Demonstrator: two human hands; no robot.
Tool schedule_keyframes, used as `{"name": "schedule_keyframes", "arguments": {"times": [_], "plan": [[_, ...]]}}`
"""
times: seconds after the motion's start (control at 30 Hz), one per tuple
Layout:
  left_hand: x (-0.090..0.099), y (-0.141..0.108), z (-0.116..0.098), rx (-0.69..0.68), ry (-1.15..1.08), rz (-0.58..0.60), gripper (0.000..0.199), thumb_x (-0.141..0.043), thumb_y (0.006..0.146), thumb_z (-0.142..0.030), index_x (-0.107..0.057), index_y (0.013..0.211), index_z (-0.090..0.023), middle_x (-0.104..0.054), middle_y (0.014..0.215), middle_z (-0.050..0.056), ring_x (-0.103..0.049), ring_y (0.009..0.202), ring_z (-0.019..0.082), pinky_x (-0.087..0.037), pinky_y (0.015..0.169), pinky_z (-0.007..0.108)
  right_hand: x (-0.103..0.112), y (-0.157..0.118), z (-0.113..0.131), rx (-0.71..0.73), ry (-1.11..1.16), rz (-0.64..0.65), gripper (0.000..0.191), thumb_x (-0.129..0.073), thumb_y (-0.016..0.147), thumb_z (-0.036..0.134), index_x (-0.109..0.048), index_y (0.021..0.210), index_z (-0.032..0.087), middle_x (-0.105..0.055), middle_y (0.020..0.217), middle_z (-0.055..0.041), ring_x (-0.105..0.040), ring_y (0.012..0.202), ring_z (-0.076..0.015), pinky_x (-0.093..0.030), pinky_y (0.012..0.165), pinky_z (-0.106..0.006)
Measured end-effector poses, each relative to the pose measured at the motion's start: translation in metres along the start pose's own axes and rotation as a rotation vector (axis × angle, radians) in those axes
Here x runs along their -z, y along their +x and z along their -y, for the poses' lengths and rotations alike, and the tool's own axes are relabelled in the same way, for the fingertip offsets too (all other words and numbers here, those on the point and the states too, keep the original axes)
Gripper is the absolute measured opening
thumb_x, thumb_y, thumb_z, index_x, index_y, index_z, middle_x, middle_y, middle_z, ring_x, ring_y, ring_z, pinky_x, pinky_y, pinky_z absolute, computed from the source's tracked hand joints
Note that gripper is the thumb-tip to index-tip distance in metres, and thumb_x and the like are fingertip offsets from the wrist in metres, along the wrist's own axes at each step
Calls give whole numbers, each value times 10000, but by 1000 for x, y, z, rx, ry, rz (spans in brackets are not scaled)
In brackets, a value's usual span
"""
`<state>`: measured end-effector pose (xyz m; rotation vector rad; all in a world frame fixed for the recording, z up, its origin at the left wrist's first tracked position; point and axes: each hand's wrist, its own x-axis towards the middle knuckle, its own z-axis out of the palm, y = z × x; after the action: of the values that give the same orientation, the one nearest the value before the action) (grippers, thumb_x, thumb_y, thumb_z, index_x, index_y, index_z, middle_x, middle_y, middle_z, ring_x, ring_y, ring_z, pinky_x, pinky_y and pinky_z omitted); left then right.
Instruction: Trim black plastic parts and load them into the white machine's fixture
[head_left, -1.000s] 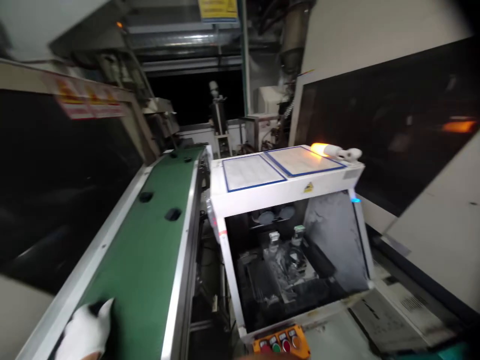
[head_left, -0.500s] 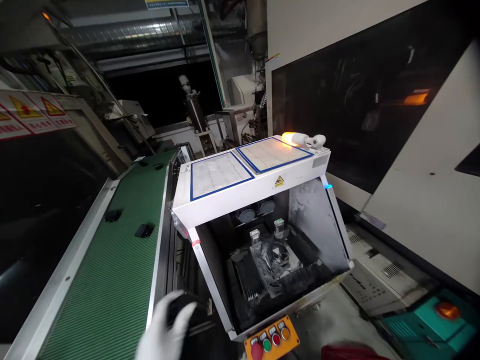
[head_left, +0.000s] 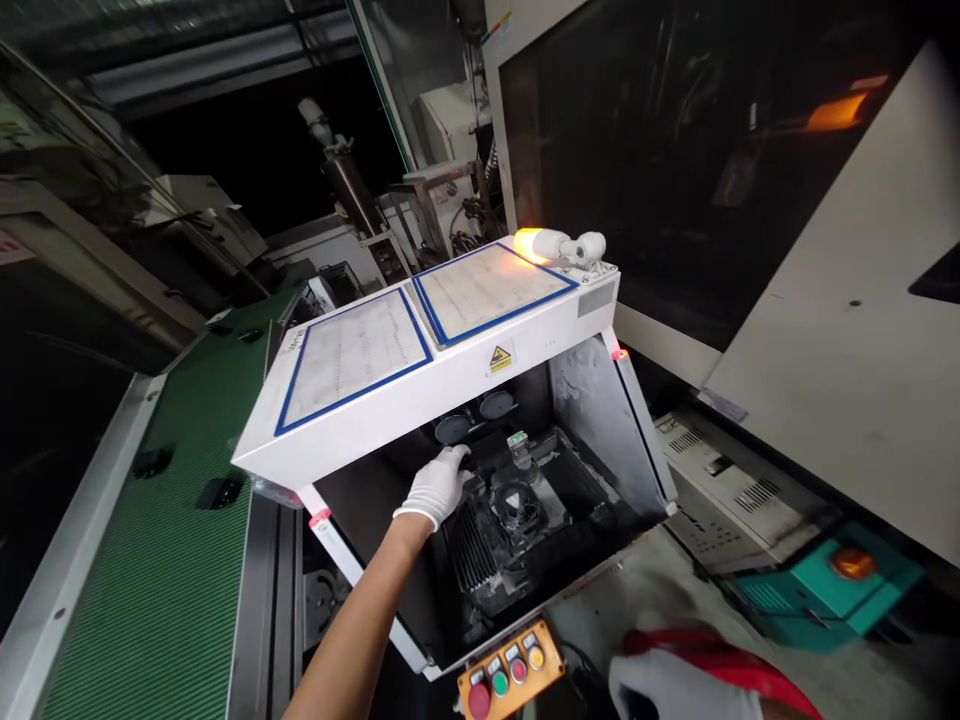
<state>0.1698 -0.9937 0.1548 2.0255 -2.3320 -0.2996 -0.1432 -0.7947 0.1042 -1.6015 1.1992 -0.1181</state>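
My left hand (head_left: pixel 435 487), in a white glove, reaches inside the open-fronted white machine (head_left: pixel 360 420). Its fingers close round a small black part (head_left: pixel 466 459) above the left side of the metal fixture (head_left: pixel 517 505); the fingertips are partly hidden. A green-topped block (head_left: pixel 518 440) stands at the fixture's back. At the bottom edge, my gloved right hand (head_left: pixel 679 685) is blurred and curled, with something dark under its fingers. It lies in front of a red object (head_left: pixel 712 645), right of the orange button box (head_left: pixel 512 672).
A green conveyor belt (head_left: pixel 161 560) runs along the left, carrying several black parts, among them one near its right edge (head_left: pixel 219 492). An amber lamp (head_left: pixel 534 245) glows on the machine's roof. At the lower right stands a teal unit (head_left: pixel 817 590).
My left hand has moved from beside the conveyor into the machine. My right hand has entered at the bottom. The right post's light has turned from blue to red. The view has shifted.
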Motion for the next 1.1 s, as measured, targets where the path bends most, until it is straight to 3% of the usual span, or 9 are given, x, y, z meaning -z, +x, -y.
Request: {"name": "schedule_keyframes", "arguments": {"times": [0.07, 0.2, 0.3, 0.37, 0.43, 0.57, 0.9, 1.1], "plan": [[-2, 7, -1, -25, 34, 49, 397, -597, 916, -208, -579, 1313, -221, -652, 1273, 104, -676, 1056, 252, -499, 901, 319, 18, 24, -2, 17, 91, -127, 71, -631, 743, 304, -599, 750, 241, -604, 648, 49, -574, 647, -144, -390, 587, -241], [-4, 12, -3, -59, 96, 105, 383, -577, 925, -222, -563, 1307, -208, -654, 1205, 111, -685, 1003, 250, -506, 880, 329, 74, 97, 5, 117, 253, -584, 241, -630, 834, 457, -550, 891, 237, -535, 588, 84, -499, 486, -130, -407, 520, -251], [-8, 11, -8, -50, 140, 107, 362, -553, 936, -242, -543, 1292, -175, -627, 1191, 139, -688, 969, 259, -524, 829, 347, 117, 158, 25, 329, 255, -751, 324, -630, 872, 484, -594, 1075, 234, -680, 875, 19, -636, 675, -157, -526, 693, -297], [-11, 10, -12, -26, 160, 88, 367, -540, 939, -247, -522, 1294, -157, -602, 1219, 157, -683, 988, 269, -532, 814, 356, 137, 192, 41, 465, 197, -727, 362, -636, 880, 421, -605, 1199, 253, -687, 1104, -13, -660, 967, -177, -512, 931, -327], [-14, 10, -16, 2, 170, 74, 359, -541, 937, -262, -519, 1278, -150, -600, 1212, 158, -682, 995, 277, -541, 805, 365, 147, 220, 53, 598, 126, -659, 372, -644, 871, 344, -622, 1230, 252, -660, 1210, -27, -607, 1140, -180, -446, 1062, -335], [-16, 10, -23, 73, 172, 62, 351, -548, 939, -328, -525, 1239, -146, -625, 1145, 149, -693, 957, 291, -555, 776, 383, 149, 250, 58, 743, 4, -489, 337, -605, 893, 255, -637, 1228, 237, -654, 1218, -48, -602, 1157, -182, -449, 1082, -361], [-18, 5, -34, 165, 150, 26, 341, -576, 923, -292, -513, 1220, -138, -615, 1143, 152, -698, 946, 289, -572, 776, 393, 166, 252, 55, 820, -239, -236, 373, -559, 941, 245, -599, 1312, 241, -637, 1308, -63, -588, 1217, -204, -438, 1122, -425], [-21, 5, -35, 173, 119, 9, 353, -565, 927, -265, -496, 1250, -139, -601, 1168, 167, -691, 977, 296, -569, 790, 394, 166, 257, 56, 783, -346, -250, 315, -496, 978, 243, -592, 1275, 203, -655, 1266, -74, -608, 1185, -190, -464, 1100, -397]]}}
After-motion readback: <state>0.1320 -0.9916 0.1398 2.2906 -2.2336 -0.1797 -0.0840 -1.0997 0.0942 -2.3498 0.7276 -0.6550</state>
